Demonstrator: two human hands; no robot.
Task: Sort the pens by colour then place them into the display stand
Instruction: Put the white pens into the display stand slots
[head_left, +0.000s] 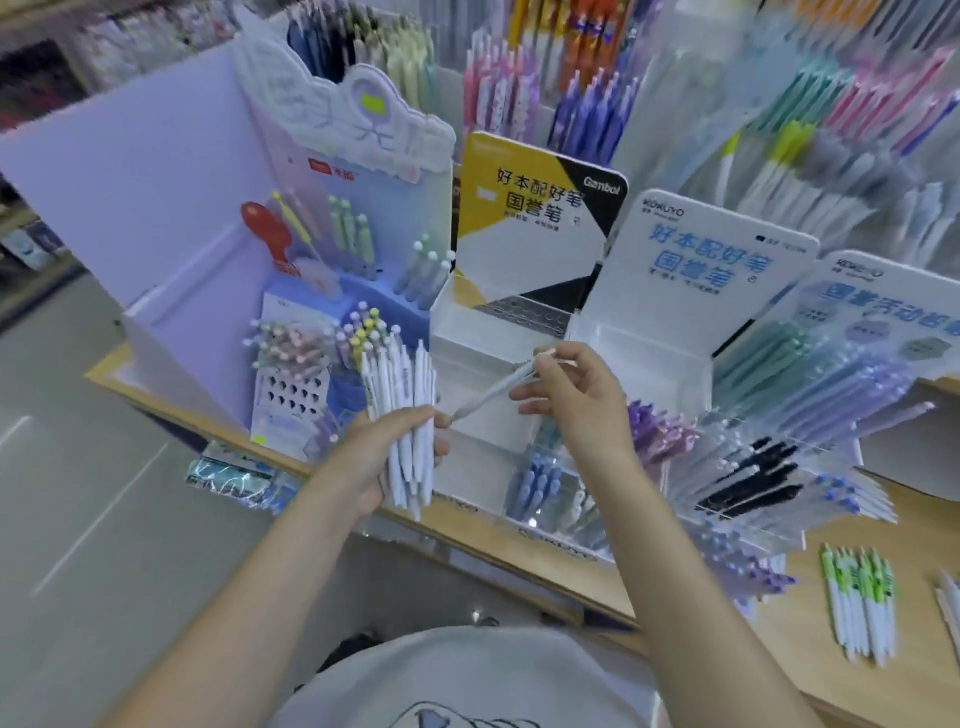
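Left hand grips a white pen bundle near the stand; right hand pinches one pen, likely for sorting.

White pens, green-and-white pens, black pens, a yellow-black-white sign, lilac stand.

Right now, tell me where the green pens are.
In the head view, the green pens lie at lower right on the wooden counter, right of the clear pen stand.
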